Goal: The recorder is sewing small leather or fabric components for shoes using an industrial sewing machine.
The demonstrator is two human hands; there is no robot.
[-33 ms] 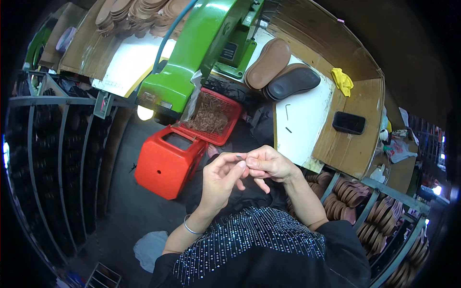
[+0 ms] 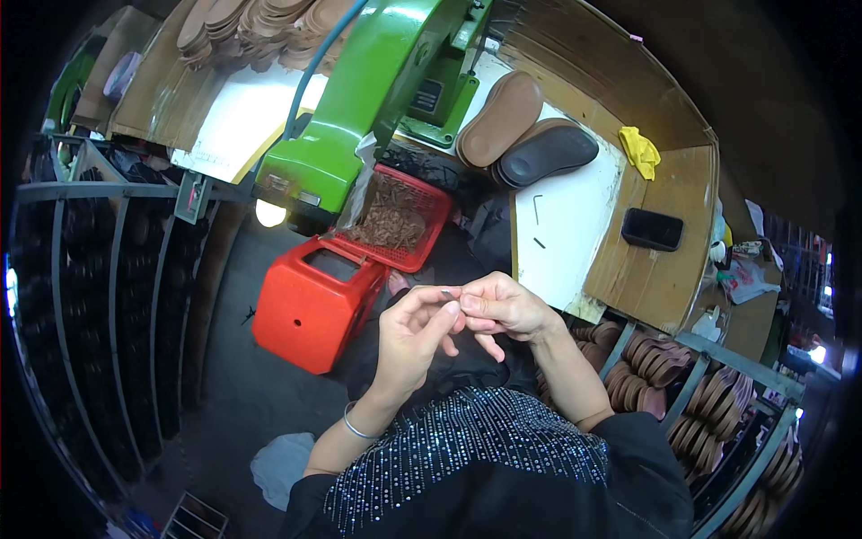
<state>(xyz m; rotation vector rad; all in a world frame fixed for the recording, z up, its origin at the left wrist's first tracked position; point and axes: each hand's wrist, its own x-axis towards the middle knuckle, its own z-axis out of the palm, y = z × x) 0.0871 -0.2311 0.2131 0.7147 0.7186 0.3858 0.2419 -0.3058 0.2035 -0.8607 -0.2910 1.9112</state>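
Note:
My left hand (image 2: 418, 337) and my right hand (image 2: 505, 308) meet in front of my body, fingertips touching. Both are closed in a pinch. A tiny greyish bit shows between the fingers, mostly covered and too small to name. Beyond my hands stands a green machine (image 2: 373, 99) with a lit lamp (image 2: 270, 213) at its lower end. On the white worktop (image 2: 561, 260) to the right lie an L-shaped hex key (image 2: 537, 209) and a short dark piece (image 2: 539, 242). Behind these are a stack of brown shoe soles (image 2: 505, 117) and a stack of dark ones (image 2: 549, 154).
A red stool (image 2: 301, 310) and a red basket of brown scraps (image 2: 434, 242) stand below the machine. Cardboard walls edge the worktop, with a yellow cloth (image 2: 639, 153) and a phone (image 2: 652, 230). Racks of soles (image 2: 654, 364) flank me at right; a dark rack (image 2: 117, 269) is at left.

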